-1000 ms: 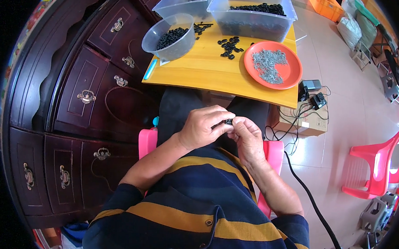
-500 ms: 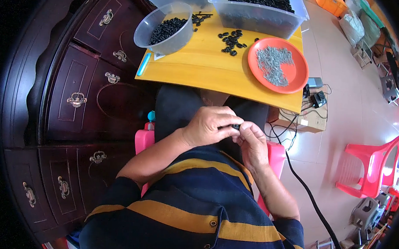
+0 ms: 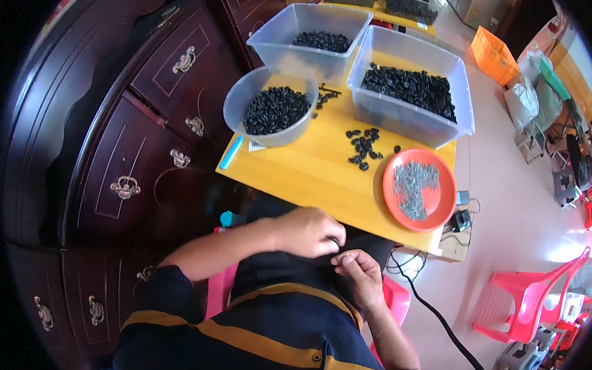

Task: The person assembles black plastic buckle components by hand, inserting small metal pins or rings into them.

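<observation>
Over my lap, just off the table's near edge, my left hand (image 3: 309,232) is closed with a small black part (image 3: 334,240) showing at its fingertips. Close to its right, my right hand (image 3: 359,273) is pinched, thumb against fingers. Whatever lies in that pinch is too small to make out. An orange-red plate (image 3: 443,219) of thin silvery metal pins (image 3: 410,192) stands on the table's right side. Left of the plate lies a loose cluster of black oval parts (image 3: 364,147).
The yellow table (image 3: 309,185) carries a round clear tub (image 3: 291,136) and two clear bins (image 3: 409,124) (image 3: 300,61) of black parts. A light-blue stick (image 3: 232,153) lies at its left edge. Dark wooden drawers (image 3: 124,159) flank my left; a pink chair (image 3: 527,291) stands right.
My hands were together at a small black part and are now slightly apart, the left one keeping a black part. The view has tilted up, showing more of the table and bins.
</observation>
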A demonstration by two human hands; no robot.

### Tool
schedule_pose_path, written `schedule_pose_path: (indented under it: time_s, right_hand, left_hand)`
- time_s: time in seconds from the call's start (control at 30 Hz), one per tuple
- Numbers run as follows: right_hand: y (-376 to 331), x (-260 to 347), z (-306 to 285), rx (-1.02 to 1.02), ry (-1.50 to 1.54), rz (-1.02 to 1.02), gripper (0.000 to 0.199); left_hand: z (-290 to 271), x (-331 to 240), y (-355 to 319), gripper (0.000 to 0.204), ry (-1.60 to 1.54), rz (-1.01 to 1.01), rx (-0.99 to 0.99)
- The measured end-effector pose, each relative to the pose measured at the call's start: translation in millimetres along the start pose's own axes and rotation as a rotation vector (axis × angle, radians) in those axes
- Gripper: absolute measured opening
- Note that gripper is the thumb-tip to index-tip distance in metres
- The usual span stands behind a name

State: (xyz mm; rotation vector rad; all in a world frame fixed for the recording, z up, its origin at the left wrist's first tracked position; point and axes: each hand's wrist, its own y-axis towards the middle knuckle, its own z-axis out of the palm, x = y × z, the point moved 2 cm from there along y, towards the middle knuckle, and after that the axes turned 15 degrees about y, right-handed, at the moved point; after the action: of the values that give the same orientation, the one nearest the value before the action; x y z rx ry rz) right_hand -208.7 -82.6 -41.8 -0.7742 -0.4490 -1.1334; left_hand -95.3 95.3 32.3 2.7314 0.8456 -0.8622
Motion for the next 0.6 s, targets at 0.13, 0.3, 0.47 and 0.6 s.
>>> schedule_pose_path:
  time_s: [0.13,0.3,0.47,0.6]
  right_hand:
    - [32,22,19,0.055,-0.128,-0.046,0.017]
    - [75,43,38,0.049,-0.153,-0.148,0.018]
    - [94,46,20,-0.047,-0.194,-0.189,0.017]
    - [96,56,15,-0.089,-0.364,-0.298,0.014]
  left_hand:
    - [-101,50,21,0.015,0.192,-0.259,-0.042]
    - [-202,102,61,0.067,0.074,-0.316,-0.737]
    - [-113,94,58,0.03,-0.101,-0.286,-0.432]
    - [-42,100,66,0.026,0.13,-0.26,-0.343]
